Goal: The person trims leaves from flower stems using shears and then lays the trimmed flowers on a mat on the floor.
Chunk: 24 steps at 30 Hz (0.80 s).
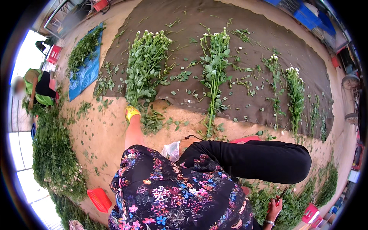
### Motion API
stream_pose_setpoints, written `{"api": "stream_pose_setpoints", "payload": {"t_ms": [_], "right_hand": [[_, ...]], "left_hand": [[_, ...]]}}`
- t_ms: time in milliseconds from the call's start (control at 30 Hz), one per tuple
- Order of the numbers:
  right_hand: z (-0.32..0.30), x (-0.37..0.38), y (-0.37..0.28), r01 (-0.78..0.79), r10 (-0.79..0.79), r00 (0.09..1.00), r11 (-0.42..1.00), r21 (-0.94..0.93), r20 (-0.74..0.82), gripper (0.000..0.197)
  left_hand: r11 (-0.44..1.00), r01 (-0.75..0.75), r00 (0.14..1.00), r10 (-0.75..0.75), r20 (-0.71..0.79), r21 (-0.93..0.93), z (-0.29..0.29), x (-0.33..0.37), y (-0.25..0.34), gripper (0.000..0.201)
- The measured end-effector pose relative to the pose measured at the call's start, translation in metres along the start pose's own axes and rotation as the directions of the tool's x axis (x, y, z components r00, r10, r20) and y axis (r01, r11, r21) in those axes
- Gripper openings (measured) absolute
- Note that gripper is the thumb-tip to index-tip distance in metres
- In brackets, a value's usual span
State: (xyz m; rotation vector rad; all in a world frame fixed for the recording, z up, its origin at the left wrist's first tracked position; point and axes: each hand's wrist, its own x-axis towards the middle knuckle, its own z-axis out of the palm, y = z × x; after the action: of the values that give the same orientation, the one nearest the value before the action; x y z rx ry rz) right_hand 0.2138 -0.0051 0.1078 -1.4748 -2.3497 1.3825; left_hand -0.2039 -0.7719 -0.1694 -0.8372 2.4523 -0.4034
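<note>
My left hand (pixel 132 112), in a yellow glove, reaches to the stem ends of a thick bunch of white flowers (pixel 147 69). Its fingers look closed around stems there, partly covered by leaves. The bunch lies on a dark cloth (pixel 180 19), blooms pointing away from me. Low on the right, my bare right hand (pixel 274 210) is closed around red-handled shears (pixel 282 193), their dark blades pointing up. Below that hand and around it lies a heap of leafy flower stems (pixel 295 209). A second, slimmer bunch (pixel 215 73) rests on the cloth to the right of the first.
Smaller bunches (pixel 294 96) lie farther right, among scattered leaves. A blue sheet (pixel 84 82) with greenery is at far left. A person in a green vest (pixel 36 86) bends beside a long leafy pile (pixel 57 153). A red basket (pixel 99 200) stands at lower left.
</note>
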Motion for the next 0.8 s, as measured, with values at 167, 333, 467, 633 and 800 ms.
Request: {"api": "stream_pose_setpoints", "payload": {"t_ms": [167, 333, 467, 633, 800], "right_hand": [[0.002, -0.006, -0.003, 0.030, -0.027, 0.999, 0.997, -0.069, 0.046, 0.026], [0.006, -0.023, -0.050, -0.002, 0.003, 0.999, 1.000, 0.022, -0.038, 0.027], [0.000, -0.038, -0.059, -0.001, 0.007, 0.999, 0.993, 0.121, -0.053, 0.030], [-0.001, -0.020, -0.067, -0.016, 0.031, 0.997, 0.981, 0.194, -0.070, 0.034], [0.006, 0.010, -0.048, -0.139, 0.137, 0.990, 0.900, 0.412, 0.036, 0.038]], "left_hand": [[0.992, -0.123, 0.990, 0.121, -0.078, -0.013, -0.062, -0.003, 0.002, 0.045], [0.839, -0.542, 0.819, 0.539, -0.197, 0.045, -0.086, -0.035, 0.062, 0.043], [0.375, -0.878, 0.461, 0.829, 0.317, 0.296, -0.058, -0.116, 0.112, 0.042], [0.981, -0.188, 0.263, 0.097, 0.960, -0.048, -0.063, -0.235, 0.116, 0.041], [0.942, -0.228, 0.334, 0.314, 0.888, -0.247, -0.101, -0.286, 0.150, 0.039]]}}
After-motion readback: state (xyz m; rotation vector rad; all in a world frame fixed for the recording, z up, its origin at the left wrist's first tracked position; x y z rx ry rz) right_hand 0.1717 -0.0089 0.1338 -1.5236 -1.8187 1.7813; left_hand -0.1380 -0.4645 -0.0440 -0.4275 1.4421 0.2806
